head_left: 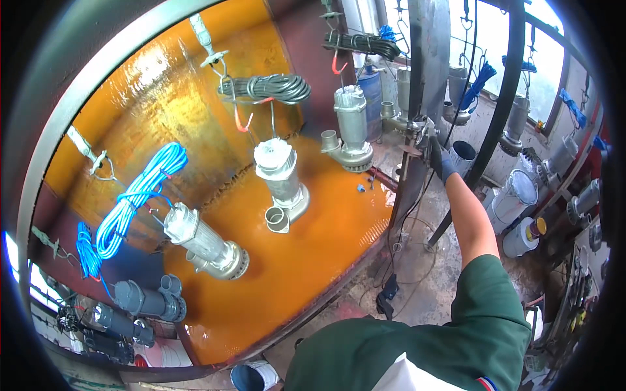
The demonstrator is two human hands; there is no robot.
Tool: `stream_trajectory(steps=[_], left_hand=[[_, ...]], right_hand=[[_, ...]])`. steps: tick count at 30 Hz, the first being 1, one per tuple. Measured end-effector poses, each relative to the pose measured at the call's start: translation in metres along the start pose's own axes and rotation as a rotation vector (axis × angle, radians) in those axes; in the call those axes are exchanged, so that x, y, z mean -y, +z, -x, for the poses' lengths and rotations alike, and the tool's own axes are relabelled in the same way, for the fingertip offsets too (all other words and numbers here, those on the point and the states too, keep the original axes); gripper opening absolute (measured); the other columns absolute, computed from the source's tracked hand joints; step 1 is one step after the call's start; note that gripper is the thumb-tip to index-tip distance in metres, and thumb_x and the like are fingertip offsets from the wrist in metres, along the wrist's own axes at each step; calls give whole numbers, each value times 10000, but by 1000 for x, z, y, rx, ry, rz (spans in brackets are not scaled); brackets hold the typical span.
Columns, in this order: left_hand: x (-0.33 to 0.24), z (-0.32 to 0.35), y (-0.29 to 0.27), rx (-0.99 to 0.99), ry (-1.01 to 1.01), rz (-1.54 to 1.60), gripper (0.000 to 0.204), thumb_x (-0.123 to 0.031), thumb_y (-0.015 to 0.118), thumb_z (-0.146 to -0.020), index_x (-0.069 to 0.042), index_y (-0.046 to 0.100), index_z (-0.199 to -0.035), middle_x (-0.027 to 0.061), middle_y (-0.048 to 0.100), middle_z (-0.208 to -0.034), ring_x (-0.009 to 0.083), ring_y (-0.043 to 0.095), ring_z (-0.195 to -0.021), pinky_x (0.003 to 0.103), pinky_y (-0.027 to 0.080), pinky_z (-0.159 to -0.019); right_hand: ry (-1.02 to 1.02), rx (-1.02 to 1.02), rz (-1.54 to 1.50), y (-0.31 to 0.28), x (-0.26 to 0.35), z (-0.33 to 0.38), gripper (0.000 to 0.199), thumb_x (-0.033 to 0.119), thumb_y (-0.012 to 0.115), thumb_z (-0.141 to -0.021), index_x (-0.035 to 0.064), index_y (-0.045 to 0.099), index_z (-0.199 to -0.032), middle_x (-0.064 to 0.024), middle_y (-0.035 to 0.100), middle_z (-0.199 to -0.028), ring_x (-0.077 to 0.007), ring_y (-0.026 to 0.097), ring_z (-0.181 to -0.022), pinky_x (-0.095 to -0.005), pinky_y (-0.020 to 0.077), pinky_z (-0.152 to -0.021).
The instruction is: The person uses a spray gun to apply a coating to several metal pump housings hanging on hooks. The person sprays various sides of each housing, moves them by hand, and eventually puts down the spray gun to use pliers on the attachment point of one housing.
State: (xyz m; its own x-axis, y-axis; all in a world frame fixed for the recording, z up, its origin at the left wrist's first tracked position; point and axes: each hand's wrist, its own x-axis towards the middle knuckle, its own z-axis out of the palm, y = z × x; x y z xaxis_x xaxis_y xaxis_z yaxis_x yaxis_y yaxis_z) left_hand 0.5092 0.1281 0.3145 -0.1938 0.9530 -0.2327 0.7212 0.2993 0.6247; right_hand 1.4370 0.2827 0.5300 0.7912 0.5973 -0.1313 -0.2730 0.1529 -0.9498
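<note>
While the green sleeve (486, 306) fills the lower edge, the right arm stretches up and away, and its gloved right hand (445, 164) closes around a small metal fitting (420, 133) on the grey upright post (427, 65). The fingers look curled tight about it, though the glove and the distance hide exactly how they pinch. The left hand is out of view, so its state cannot be told.

To do this well, I judge the grip should stay firm and square on the fitting — a slack hold at full reach would slip — with the body kept clear of the wet orange floor (306, 254) of the tank.

Nearer and to the left, silver pumps hang over that floor: one low pump (205, 242) beside a blue cable coil (137, 195), and a middle pump (280, 179) under a black cable coil (267, 86). Farther back a third pump (352, 127) hangs just left of the post. Beyond the hand, white buckets (515, 195) stand on the ground — well apart from the tank.
</note>
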Motion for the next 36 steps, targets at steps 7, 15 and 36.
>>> stream_trajectory(steps=[7,15,36], left_hand=[[84,46,-3,101,-237,-28,420,-263,598,-1024,2,646,-1347,183,673,-1336,299,638,-1244,381,495,-1046],[75,-15,42,309,-165,-33,423,-264,622,-1011,8,659,-1333,192,690,-1311,307,648,-1234,381,496,-1039],[75,-208,75,734,139,-30,433,-267,686,-977,24,694,-1298,214,736,-1247,329,675,-1207,379,498,-1021]], right_hand=[[81,144,1456,-133,-210,69,331,270,593,-923,15,745,-1071,-259,753,-1105,-460,733,-1012,-526,584,-923],[1028,807,1535,-204,-385,410,277,300,852,-836,113,834,-1041,-118,807,-1021,-303,778,-893,-457,615,-820],[654,189,770,-132,-285,477,621,523,457,-1031,-18,758,-1081,-164,806,-1016,-289,756,-974,-414,561,-918]])
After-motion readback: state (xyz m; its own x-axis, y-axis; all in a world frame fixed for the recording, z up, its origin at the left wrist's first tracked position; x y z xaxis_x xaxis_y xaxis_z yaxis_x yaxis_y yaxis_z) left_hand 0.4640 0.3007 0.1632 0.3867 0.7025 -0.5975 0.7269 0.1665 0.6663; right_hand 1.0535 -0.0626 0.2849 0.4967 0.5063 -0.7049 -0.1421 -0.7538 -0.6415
